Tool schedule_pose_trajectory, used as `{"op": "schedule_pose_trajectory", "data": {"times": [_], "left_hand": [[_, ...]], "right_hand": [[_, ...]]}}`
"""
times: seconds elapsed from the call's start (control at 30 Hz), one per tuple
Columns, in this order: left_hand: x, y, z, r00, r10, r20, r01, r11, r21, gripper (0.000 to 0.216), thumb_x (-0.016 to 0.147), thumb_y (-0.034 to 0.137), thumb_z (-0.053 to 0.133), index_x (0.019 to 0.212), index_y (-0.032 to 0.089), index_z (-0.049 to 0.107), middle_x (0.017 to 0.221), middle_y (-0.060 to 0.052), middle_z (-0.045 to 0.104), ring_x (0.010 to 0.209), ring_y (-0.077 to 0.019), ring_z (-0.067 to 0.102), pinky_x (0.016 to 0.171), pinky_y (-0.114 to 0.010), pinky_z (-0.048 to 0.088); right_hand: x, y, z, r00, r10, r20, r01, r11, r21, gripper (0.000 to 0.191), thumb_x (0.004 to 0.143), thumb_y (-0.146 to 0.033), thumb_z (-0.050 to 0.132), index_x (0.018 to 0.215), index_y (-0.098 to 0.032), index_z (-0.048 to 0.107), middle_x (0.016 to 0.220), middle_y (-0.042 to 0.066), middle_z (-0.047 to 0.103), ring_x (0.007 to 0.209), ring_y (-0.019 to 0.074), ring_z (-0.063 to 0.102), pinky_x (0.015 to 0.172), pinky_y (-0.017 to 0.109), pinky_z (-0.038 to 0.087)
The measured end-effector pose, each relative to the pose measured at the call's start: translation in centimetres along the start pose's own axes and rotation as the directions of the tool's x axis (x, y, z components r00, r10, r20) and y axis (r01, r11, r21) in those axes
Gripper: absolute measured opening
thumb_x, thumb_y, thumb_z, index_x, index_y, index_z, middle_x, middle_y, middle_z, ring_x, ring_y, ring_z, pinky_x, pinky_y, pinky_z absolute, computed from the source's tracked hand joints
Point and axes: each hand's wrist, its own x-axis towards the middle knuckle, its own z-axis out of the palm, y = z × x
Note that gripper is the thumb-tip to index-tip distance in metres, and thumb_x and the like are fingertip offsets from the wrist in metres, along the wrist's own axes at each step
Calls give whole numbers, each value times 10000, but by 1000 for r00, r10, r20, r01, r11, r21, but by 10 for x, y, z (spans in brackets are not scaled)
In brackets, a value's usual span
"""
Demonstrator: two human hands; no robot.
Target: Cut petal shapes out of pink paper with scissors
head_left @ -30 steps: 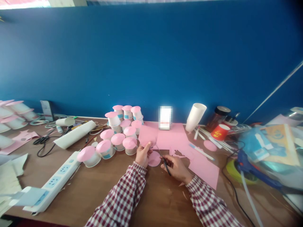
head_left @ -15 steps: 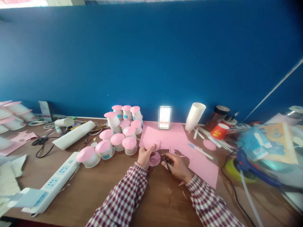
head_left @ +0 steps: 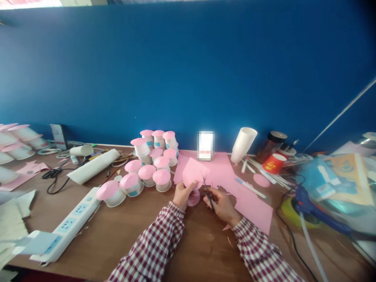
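Note:
My left hand [head_left: 182,194] pinches a piece of pink paper [head_left: 192,172] between thumb and fingers, holding it up over the table. A pair of scissors [head_left: 208,192] is in my right hand [head_left: 222,205], fingers wrapped round the dark handles. The blades point up and away, at the right edge of the held paper. Just below my left hand lies a pink paper disc [head_left: 193,198]. Behind the hands a large pink sheet [head_left: 221,166] is spread on the table, and a cut pink sheet [head_left: 255,213] lies to the right.
Several white paper cups [head_left: 139,150] with pink disc tops stand left of my hands. A power strip [head_left: 67,227] is at the left, a blurred-out upright phone-like object [head_left: 205,145] at the back. Right are a white cup stack [head_left: 244,145], a red cup [head_left: 274,163] and a blue glue gun [head_left: 319,213].
The pink paper in my left hand has been turned, and more of it, with a pointed corner, now shows. The scissors stay at its right edge. The view has shifted slightly.

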Motion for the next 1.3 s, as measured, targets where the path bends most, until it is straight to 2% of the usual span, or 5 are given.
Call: {"op": "schedule_pose_trajectory", "data": {"times": [0.27, 0.63, 0.8, 1.3], "left_hand": [[-3, 0, 3, 1000, -6, 19, 6, 1000, 6, 401, 515, 406, 797, 662, 86, 606, 475, 5, 556, 387, -60, 442, 396, -192, 360], [-1, -7, 0, 999, 8, 46, -12, 997, 71, 370, 559, 397, 777, 659, 81, 613, 469, -8, 567, 389, -69, 450, 392, -194, 343], [-1, -7, 1, 999, 16, 52, -20, 996, 85, 360, 563, 392, 775, 645, 79, 619, 464, -14, 570, 391, -74, 458, 394, -195, 348], [-4, -4, 1, 997, 17, 72, -25, 992, 122, 343, 561, 391, 774, 643, 92, 626, 461, -16, 575, 387, -85, 456, 387, -207, 338]], "right_hand": [[1, 1, -1, 1000, -3, -11, 3, 1000, -8, 369, 833, -355, 566, 1138, -149, 584, 724, 25, 588, 597, 136, 555, 548, 253, 473], [3, 8, 0, 999, 27, -34, -26, 998, 52, 369, 821, -372, 570, 1118, -154, 590, 659, -1, 552, 559, 133, 543, 530, 258, 480], [3, 8, -2, 999, 50, -6, -49, 994, 102, 365, 823, -366, 567, 1116, -149, 584, 643, -11, 535, 547, 123, 537, 524, 251, 475], [2, 5, -3, 999, 38, -1, -38, 996, 77, 337, 831, -391, 554, 1056, -142, 588, 651, -1, 554, 550, 127, 543, 520, 252, 464]]}}
